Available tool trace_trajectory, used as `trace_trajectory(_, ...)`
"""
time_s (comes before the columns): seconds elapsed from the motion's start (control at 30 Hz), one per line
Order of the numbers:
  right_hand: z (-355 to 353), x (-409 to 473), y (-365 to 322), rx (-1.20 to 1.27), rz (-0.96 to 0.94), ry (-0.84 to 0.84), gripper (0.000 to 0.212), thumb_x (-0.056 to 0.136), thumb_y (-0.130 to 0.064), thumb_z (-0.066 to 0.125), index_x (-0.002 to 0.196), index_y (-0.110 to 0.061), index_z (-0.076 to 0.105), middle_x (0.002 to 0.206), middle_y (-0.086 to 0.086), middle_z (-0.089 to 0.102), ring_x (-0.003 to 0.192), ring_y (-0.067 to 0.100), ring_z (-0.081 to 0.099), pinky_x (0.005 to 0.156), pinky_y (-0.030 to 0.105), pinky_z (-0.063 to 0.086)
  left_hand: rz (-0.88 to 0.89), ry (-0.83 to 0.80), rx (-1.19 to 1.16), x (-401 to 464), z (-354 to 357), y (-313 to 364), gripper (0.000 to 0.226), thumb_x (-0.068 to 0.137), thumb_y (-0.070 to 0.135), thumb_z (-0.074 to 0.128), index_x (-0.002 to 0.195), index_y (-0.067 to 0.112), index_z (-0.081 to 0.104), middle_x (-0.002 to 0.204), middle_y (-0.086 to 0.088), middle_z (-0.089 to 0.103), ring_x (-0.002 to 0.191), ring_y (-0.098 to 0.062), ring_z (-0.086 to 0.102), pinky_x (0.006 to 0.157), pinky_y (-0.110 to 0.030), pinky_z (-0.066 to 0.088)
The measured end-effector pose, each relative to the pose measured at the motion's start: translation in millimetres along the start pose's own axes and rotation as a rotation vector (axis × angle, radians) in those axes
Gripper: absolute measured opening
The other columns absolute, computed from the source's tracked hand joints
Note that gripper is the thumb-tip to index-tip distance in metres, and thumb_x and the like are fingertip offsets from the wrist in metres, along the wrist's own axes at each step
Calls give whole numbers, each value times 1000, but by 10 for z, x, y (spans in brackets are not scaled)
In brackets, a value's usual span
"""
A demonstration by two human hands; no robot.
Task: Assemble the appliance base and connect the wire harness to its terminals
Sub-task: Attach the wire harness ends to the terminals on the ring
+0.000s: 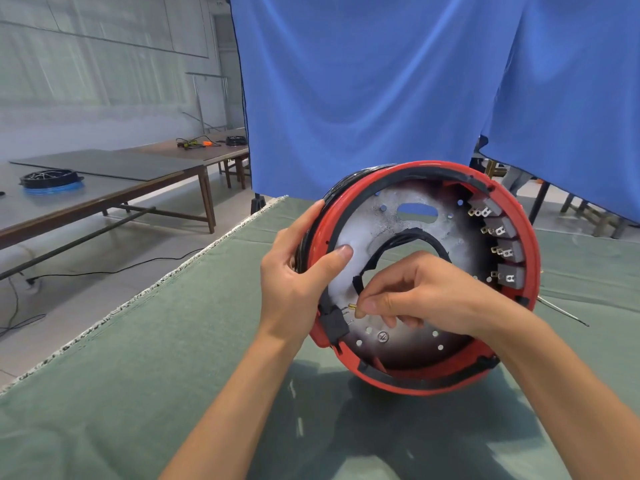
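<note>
A round red appliance base (530, 271) with a silvery metal plate inside stands tilted on its edge above the green table. My left hand (294, 282) grips its left rim, thumb pressed on the plate. A black wire harness (391, 242) loops across the plate. My right hand (415, 292) pinches a small brass connector (353, 307) on the harness end, right beside the pins of a black terminal block (334, 322) at the lower left rim. Several grey switch blocks (505, 251) with terminals line the right inner rim.
The green cloth-covered table (173, 358) has its edge running diagonally at the left. A thin rod-like tool (564, 313) lies on the cloth right of the base. A blue curtain (381, 81) hangs behind. Long tables (104, 188) with a black-and-blue base stand far left.
</note>
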State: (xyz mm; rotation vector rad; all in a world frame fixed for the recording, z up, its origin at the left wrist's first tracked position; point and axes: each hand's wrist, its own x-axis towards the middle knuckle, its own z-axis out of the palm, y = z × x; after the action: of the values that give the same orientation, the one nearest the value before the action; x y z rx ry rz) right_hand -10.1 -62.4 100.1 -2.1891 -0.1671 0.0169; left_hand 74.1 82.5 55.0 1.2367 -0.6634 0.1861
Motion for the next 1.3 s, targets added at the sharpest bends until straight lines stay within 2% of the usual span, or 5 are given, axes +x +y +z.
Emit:
trace_trajectory(0.17, -44, -23, -35, 5, -44, 22, 10, 81, -12, 71, 76, -18, 77, 53, -2, 55, 44, 4, 40, 44, 12, 32, 4, -8, 11, -5, 5, 9, 71, 64, 34, 71, 130, 13, 57, 123, -9, 63, 111, -17, 62, 89, -27, 49)
trace_trajectory(0.33, -37, -12, -19, -150, -97, 58, 9, 81, -14, 73, 77, -21, 78, 60, -4, 63, 60, 11, 53, 60, 28, 41, -11, -6, 12, -4, -4, 5, 72, 63, 35, 72, 130, 13, 57, 123, -10, 62, 112, -16, 62, 93, -30, 49)
trace_trajectory(0.63, 13, -2, -39, -295, -197, 133, 7, 79, -15, 75, 80, -20, 79, 65, -25, 62, 71, -7, 57, 69, 7, 39, -41, 0, 32, 8, -15, -16, 71, 64, 36, 72, 130, 16, 58, 123, -8, 63, 114, -18, 61, 98, -40, 48)
trace_trajectory(1.0, 31, -45, -53, -259, -156, 137, 10, 82, -15, 71, 77, -21, 78, 68, -8, 72, 68, 6, 64, 75, 27, 49, -94, 25, 31, 34, -26, -29, 71, 61, 38, 72, 128, 18, 59, 124, -2, 64, 115, -16, 60, 101, -43, 46)
trace_trajectory(1.3, 57, -34, -61, -448, -161, 159, 10, 83, -25, 71, 79, -32, 77, 69, -1, 64, 71, 7, 38, 68, 16, 34, -125, 54, 24, 36, -52, -45, 73, 58, 38, 73, 127, 19, 60, 121, 2, 66, 113, -12, 62, 101, -41, 47)
